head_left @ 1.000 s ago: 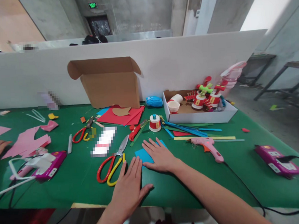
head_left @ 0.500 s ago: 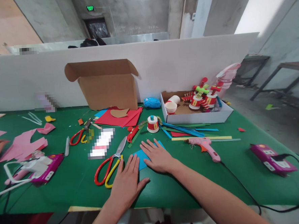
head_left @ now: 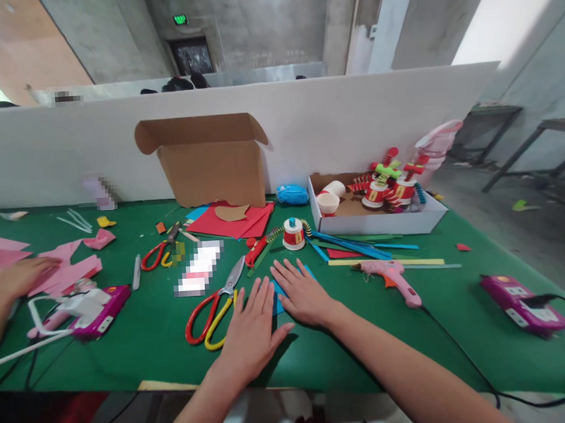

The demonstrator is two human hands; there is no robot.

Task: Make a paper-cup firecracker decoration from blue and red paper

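Note:
A piece of blue paper (head_left: 277, 299) lies on the green table, mostly covered by my two hands. My left hand (head_left: 252, 325) rests with its fingers stretched out over the paper's left side, its thumb apart. Flat on the paper's right part lies my right hand (head_left: 304, 292), fingers extended. Scissors (head_left: 223, 298) with one red and one yellow handle lie right beside my left fingers. Beyond my hands stands a decorated paper cup (head_left: 293, 234) with folded-paper spring arms. A pink glue gun (head_left: 392, 277) lies to the right of my right hand.
At the back right, a white box (head_left: 379, 223) holds cups and finished figures. Red paper sheets (head_left: 230, 222) lie before an upright cardboard box (head_left: 216, 174). Purple power strips (head_left: 522, 305) sit at both sides. A co-worker's hand (head_left: 23, 276) touches pink paper at far left.
My left hand has shifted slightly right over the blue paper, covering more of it. The co-worker's hand has reached onto the pink paper. The whole view has shifted a little.

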